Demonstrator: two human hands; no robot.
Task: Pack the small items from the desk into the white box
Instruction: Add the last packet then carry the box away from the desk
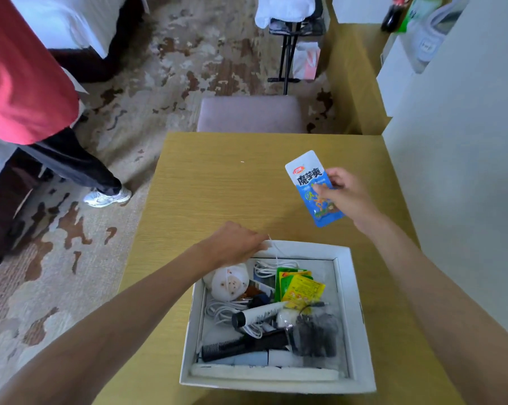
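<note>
- Right hand [344,194] up over the desk [217,185], beyond the far right corner of the white box [355,317], fingers and thumb pinched on a blue snack packet [308,176]
- Packet held by its lower half, printed face up and tilted, clear of the desk surface; gripped that way, most likely, so the free end can go down into the box first
- Left hand [238,242] planted at the far left corner of the box, fingers curled over the rim there; pinning the box in place, by the look of it, so it stays put as things drop in
- Thin white string [273,249] showing just by those fingers at the rim; whether pinched or merely lying there, cannot tell
- Inside the box: yellow and green sachets [301,289] toward the far side, white cables [220,309] along the left wall, a white tube with a black cap [258,314] in the middle, a black comb [241,347] near the front wall, a round white thing [230,283] in the far left corner
- Desk beyond the box bare apart from a tiny speck; packet quite possibly the last item to go in
- Open space in the box scarce; landing spot on top of the sachets looks easiest
- Slick flat packet, so a slide off the pile is the thing to watch
</note>
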